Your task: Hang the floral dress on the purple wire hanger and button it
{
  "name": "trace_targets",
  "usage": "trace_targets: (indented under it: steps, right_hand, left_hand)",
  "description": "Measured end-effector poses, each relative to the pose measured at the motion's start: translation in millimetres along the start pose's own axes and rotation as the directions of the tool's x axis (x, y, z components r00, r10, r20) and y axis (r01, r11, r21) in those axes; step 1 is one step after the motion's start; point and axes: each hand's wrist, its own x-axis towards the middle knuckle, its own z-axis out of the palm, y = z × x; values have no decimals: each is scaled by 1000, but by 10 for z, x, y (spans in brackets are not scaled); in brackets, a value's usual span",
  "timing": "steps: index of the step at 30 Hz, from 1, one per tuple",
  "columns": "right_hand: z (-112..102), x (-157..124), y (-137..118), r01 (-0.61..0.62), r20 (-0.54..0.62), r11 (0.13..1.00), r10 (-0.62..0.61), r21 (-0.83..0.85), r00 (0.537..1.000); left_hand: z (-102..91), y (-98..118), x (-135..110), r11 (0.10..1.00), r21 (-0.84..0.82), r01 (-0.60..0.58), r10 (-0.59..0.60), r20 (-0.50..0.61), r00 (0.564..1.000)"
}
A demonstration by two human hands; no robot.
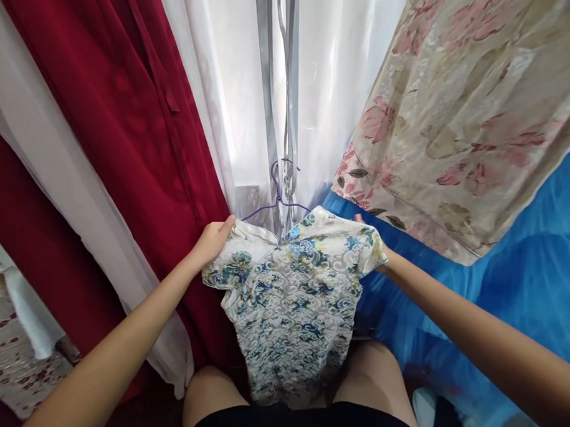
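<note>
While left hand point(216, 237) grips floral top point(295, 301) by one shoulder point(240, 237) | right hand point(385, 259) mostly behind opposite sleeve point(370, 249) | hold unclear

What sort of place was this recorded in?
Probably a room in a home, perhaps a dressing corner by a window: a long red curtain hangs beside bright white sheer fabric, and a patterned top is on a purple hanger.

Blouse point(291, 301) on hanger point(278, 201) before me, between my left hand point(215, 239) and right hand point(359, 219), one at each shoulder; poles point(266, 63) behind hanger, curtain point(322, 84) behind poles; drape point(142, 140) to left; to right, hanging cloth point(456, 132) before loose fabric point(536, 259)
</note>
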Motion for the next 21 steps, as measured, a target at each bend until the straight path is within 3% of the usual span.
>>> trace_targets:
  steps: [4, 8, 12, 15, 18, 19, 20, 21]
  right_hand:
    - [-262, -308, 248, 98, -308, 994, -77, 54, 948]
    - [-281, -416, 311, 164, -442, 982, -187, -88, 878]
    - [-119, -280, -60, 330, -537, 929, -366, -166, 760]
    - [212, -210, -402, 394, -555, 888, -456, -236, 696]
    - [729, -340, -530, 426, -400, 797, -589, -427, 702]
    - [913, -432, -513, 459, -260, 733, -634, -501, 728]
    - [1086, -539, -474, 527, -46, 638, -660, -562, 750]
    - [1235, -652, -419, 607, 253, 537, -590, -586, 767]
  left_hand:
    - [31, -37, -56, 997, -40, -61, 58, -61, 996]
    - [-1, 147, -128, 985, 59, -161, 166, -93, 982]
    - [-105, 290, -167, 962, 159, -221, 230, -40, 972]
    - [-179, 269, -145, 967, 153, -205, 222, -98, 970]
    - [-181, 150, -123, 994, 30, -100, 105, -249, 963]
    - [-161, 104, -130, 995, -69, -67, 44, -293, 955]
    - [-131, 64, -146, 984, -171, -45, -12, -321, 947]
    - [-94, 35, -171, 963, -266, -40, -57, -345, 937]
